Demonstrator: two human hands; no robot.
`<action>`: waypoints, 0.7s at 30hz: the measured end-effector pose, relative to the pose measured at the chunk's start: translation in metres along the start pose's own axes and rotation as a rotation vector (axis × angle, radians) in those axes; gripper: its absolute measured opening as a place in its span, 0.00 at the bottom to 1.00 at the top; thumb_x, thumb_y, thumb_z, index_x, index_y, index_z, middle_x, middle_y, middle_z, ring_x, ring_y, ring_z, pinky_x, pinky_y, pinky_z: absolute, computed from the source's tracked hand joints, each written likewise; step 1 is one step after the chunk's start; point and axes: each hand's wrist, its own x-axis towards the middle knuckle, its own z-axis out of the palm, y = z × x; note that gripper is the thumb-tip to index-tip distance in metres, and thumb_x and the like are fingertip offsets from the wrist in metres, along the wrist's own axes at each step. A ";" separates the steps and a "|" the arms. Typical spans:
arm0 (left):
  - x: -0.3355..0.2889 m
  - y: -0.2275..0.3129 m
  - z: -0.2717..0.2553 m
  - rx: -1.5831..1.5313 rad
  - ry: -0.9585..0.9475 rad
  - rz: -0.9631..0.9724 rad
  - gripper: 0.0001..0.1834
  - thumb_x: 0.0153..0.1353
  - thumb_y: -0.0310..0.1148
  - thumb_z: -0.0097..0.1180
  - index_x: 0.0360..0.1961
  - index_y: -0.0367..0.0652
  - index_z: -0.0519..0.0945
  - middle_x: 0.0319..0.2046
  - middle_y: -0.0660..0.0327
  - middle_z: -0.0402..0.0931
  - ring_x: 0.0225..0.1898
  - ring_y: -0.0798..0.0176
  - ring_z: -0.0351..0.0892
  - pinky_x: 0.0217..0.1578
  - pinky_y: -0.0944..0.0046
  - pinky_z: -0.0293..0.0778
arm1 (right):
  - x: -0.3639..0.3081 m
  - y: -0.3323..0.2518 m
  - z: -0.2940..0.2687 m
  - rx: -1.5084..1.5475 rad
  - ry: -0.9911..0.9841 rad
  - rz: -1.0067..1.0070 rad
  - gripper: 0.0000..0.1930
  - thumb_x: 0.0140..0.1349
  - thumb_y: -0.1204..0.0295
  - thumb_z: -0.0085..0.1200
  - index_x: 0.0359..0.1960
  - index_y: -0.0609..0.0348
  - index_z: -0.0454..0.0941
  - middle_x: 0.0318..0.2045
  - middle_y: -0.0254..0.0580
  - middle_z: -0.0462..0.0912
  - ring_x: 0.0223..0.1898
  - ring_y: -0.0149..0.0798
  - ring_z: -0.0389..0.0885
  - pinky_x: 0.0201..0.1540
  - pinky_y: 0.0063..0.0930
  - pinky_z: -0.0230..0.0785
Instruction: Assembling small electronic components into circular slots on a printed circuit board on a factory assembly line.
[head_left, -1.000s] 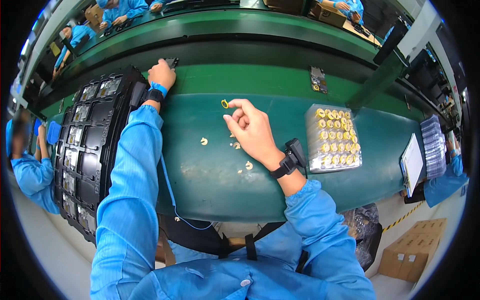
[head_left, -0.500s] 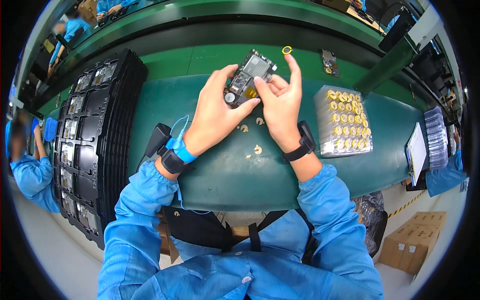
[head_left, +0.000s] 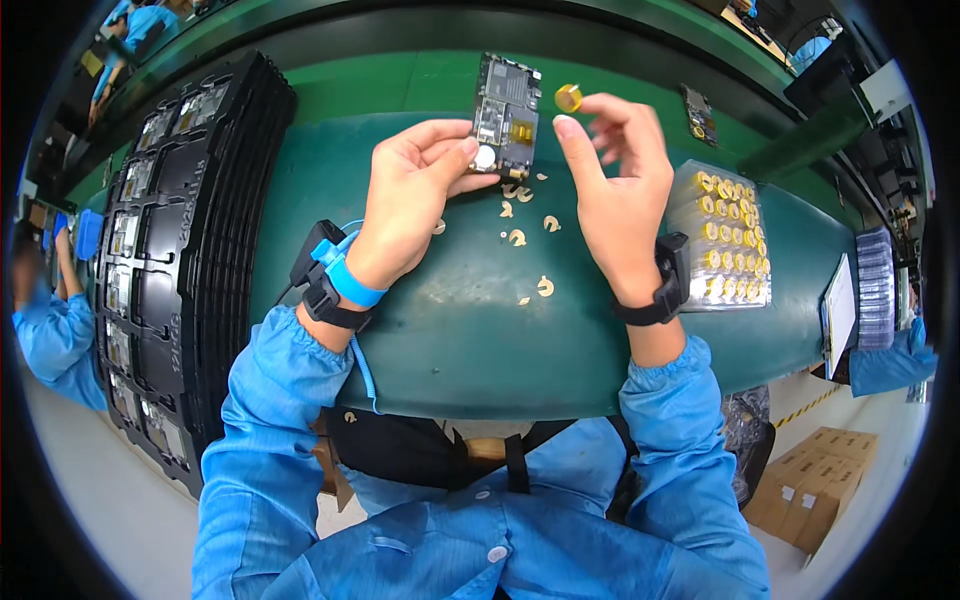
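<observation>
My left hand (head_left: 415, 190) grips a dark circuit board (head_left: 522, 87) by its lower left edge, the thumb lying beside a round silver coin cell (head_left: 485, 157) on it. A patch of amber tape covers part of the board. To the right, my right hand (head_left: 625, 190) carries a small yellow-rimmed coin cell (head_left: 568, 97) at the index fingertip, apart from the board. Its thumb stands away from the cell, and the other fingers curl loosely and look blurred. Below the board, several small curved pale scraps (head_left: 517, 238) lie on the green mat (head_left: 470, 340).
At right stands a stack of clear trays (head_left: 720, 235) filled with yellow-rimmed cells. Tall stacked black trays (head_left: 225, 200) with boards rise at left. Another board (head_left: 699, 113) lies far right. A clipboard (head_left: 838, 305) rests near the right edge. A blue cord (head_left: 363, 370) hangs from my left wrist.
My right hand has moved off the board to the right, the coin cell still at its index fingertip. The board is now more upright in my left hand. More pale scraps show beneath it.
</observation>
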 end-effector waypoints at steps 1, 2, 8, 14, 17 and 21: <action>0.001 0.000 0.001 -0.002 0.004 -0.003 0.15 0.73 0.23 0.53 0.56 0.24 0.76 0.49 0.47 0.84 0.49 0.57 0.87 0.52 0.58 0.86 | -0.007 -0.001 0.005 0.416 -0.116 0.239 0.06 0.66 0.75 0.66 0.41 0.64 0.83 0.32 0.28 0.79 0.30 0.18 0.72 0.30 0.13 0.63; 0.002 0.000 0.001 -0.024 0.004 0.021 0.15 0.73 0.23 0.53 0.57 0.23 0.76 0.50 0.47 0.83 0.49 0.57 0.87 0.53 0.57 0.86 | -0.010 -0.006 0.006 0.492 -0.209 0.355 0.06 0.66 0.76 0.65 0.41 0.65 0.83 0.29 0.26 0.78 0.28 0.16 0.71 0.29 0.13 0.62; -0.005 0.005 0.004 -0.042 -0.037 0.042 0.17 0.73 0.23 0.52 0.60 0.25 0.74 0.50 0.44 0.84 0.49 0.55 0.87 0.55 0.55 0.85 | -0.014 -0.011 0.008 0.531 -0.417 0.514 0.06 0.69 0.76 0.62 0.39 0.68 0.83 0.23 0.22 0.76 0.25 0.15 0.66 0.26 0.14 0.58; -0.004 0.000 0.000 0.000 -0.088 0.089 0.17 0.73 0.24 0.54 0.60 0.27 0.76 0.50 0.45 0.84 0.49 0.56 0.87 0.52 0.56 0.86 | -0.019 -0.009 0.014 0.486 -0.408 0.435 0.06 0.68 0.76 0.61 0.37 0.68 0.84 0.20 0.22 0.73 0.23 0.15 0.64 0.24 0.16 0.54; -0.006 0.001 0.005 0.038 -0.064 0.117 0.17 0.73 0.25 0.55 0.60 0.28 0.77 0.49 0.47 0.84 0.49 0.57 0.87 0.51 0.57 0.87 | -0.016 -0.011 0.010 0.378 -0.399 0.409 0.06 0.67 0.75 0.62 0.36 0.67 0.84 0.18 0.22 0.71 0.22 0.16 0.62 0.22 0.18 0.53; -0.007 0.001 0.005 0.053 -0.074 0.116 0.17 0.73 0.27 0.55 0.60 0.30 0.79 0.49 0.48 0.85 0.48 0.58 0.87 0.50 0.59 0.87 | -0.017 -0.007 0.012 0.338 -0.390 0.376 0.06 0.66 0.74 0.63 0.36 0.66 0.84 0.16 0.23 0.69 0.21 0.17 0.61 0.22 0.20 0.52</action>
